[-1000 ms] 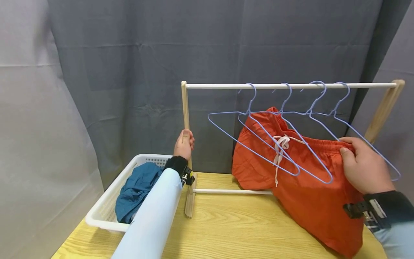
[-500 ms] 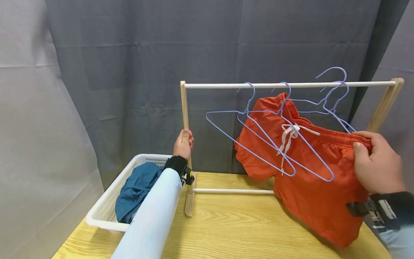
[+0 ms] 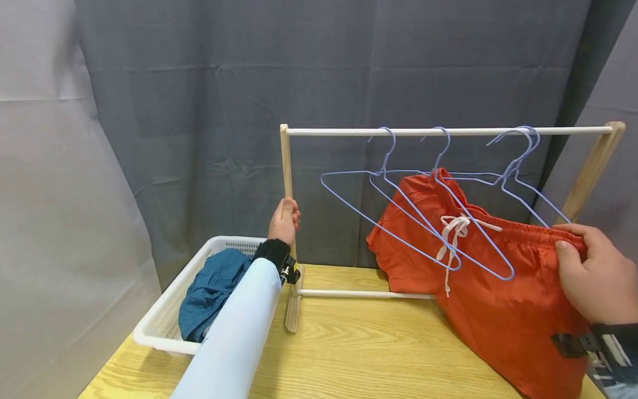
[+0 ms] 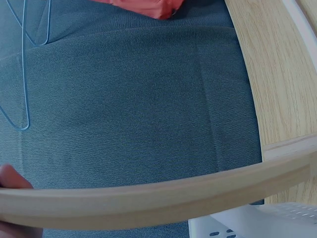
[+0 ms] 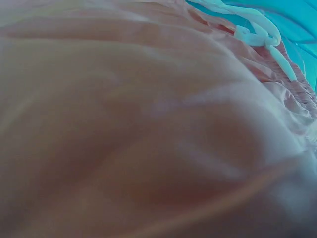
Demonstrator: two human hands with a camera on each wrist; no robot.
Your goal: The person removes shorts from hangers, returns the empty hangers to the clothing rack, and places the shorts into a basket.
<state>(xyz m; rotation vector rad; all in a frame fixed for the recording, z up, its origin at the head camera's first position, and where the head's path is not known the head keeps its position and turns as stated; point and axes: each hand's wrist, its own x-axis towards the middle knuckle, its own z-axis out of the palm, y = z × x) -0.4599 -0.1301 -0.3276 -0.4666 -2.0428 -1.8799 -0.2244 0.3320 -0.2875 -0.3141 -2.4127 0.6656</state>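
My right hand (image 3: 595, 271) pinches the right end of the waistband of orange-red shorts (image 3: 503, 288) with a white drawstring bow (image 3: 456, 224). The shorts are on a blue wire hanger (image 3: 505, 180); its hook is at the white rod (image 3: 334, 132), close beside the rightmost hanger. My left hand (image 3: 284, 221) grips the rack's left wooden post (image 3: 286, 166); the left wrist view shows fingers at the post (image 4: 148, 203). Two bare blue hangers (image 3: 349, 208) hang left, in front of the shorts. Shorts fabric (image 5: 124, 124) fills most of the right wrist view.
A white basket (image 3: 149, 327) holding crumpled dark teal cloth (image 3: 211, 293) stands left of the rack on the wooden table (image 3: 359, 354). The rack's right post (image 3: 595, 172) rises behind the right hand. Grey curtains (image 3: 239, 111) surround the table.
The right hand lifted the shorts' hanger hook above the rod, shifted it right and lowered it beside the rightmost hanger. The shorts moved right with it. The left hand stayed on the post.
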